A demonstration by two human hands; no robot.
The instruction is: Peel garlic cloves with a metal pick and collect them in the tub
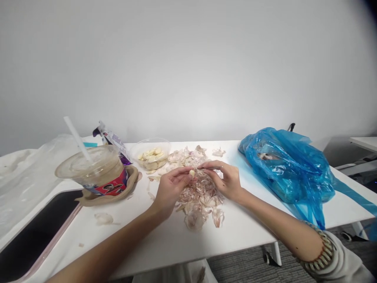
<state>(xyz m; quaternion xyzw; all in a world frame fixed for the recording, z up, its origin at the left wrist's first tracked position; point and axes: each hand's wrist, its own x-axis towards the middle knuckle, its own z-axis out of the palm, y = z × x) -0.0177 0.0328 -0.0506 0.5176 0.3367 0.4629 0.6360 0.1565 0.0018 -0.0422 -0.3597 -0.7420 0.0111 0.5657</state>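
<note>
Between the fingertips of my left hand [173, 184] is a pale garlic clove [192, 173]. My right hand [225, 179] pinches a thin metal tool [209, 169], its tip against or close beside the clove; its exact kind is too small to tell. Both hands hover over a heap of papery garlic skins [203, 192] on the white table [244, 232]. Behind my left hand, a clear plastic bowl [165, 147] holds several peeled cloves [153, 155].
A lidded cup with a straw [108, 181] stands at the left in a cardboard holder [132, 181]. Nearer lies a dark-screened tablet or phone [32, 236]. A crumpled blue plastic bag [288, 169] sits at the right. The grey wall [188, 70] rises behind the table.
</note>
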